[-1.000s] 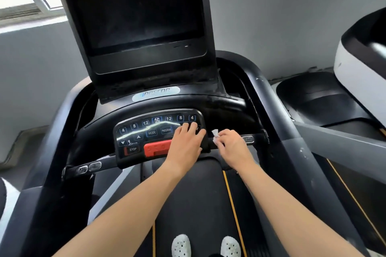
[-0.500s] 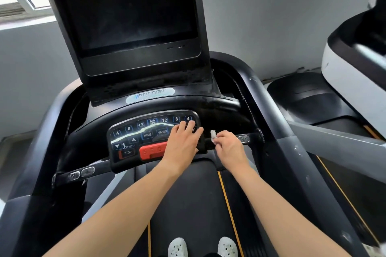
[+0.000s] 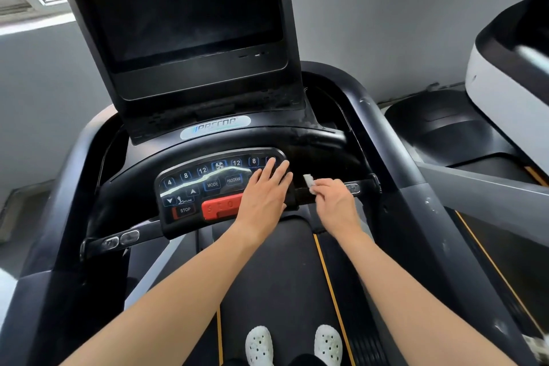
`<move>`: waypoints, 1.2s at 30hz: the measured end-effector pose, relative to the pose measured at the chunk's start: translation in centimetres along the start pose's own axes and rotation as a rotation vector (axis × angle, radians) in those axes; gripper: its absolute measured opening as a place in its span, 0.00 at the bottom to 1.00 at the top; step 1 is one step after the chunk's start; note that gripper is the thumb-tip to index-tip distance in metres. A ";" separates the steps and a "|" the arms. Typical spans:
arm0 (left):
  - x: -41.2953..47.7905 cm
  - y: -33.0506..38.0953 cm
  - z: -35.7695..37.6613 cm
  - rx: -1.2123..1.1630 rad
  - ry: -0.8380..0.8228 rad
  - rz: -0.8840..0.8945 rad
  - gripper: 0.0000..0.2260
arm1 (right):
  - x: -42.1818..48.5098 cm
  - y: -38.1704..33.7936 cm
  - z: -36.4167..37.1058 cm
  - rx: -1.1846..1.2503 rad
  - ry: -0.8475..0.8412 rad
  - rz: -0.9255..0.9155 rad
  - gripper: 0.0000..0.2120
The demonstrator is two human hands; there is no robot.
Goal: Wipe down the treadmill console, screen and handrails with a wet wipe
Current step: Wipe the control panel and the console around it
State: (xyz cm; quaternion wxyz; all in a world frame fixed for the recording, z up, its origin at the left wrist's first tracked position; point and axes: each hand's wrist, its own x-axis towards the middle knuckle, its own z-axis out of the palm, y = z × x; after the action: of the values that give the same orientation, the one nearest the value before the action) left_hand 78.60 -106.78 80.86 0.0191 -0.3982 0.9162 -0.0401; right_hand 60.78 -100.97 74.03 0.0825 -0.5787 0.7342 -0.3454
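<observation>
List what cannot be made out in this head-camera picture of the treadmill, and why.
- Head view: the right-hand keys of the keypad, covered by the left hand.
- Head view: most of the wet wipe, hidden inside the right hand.
- Head view: the top of the screen, cut off by the upper edge.
- Head view: the neighbouring machine, blurred and cut by the right edge.
</observation>
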 end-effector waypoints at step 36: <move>0.6 0.0 0.0 -0.002 -0.035 0.009 0.35 | -0.2 -2.5 1.1 0.069 -0.004 0.157 0.11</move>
State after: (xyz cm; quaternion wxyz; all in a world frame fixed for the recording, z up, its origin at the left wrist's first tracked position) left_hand 78.19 -107.28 80.82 0.0347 -0.3948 0.9176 -0.0321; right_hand 63.43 -101.47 74.70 0.1307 -0.5167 0.7649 -0.3619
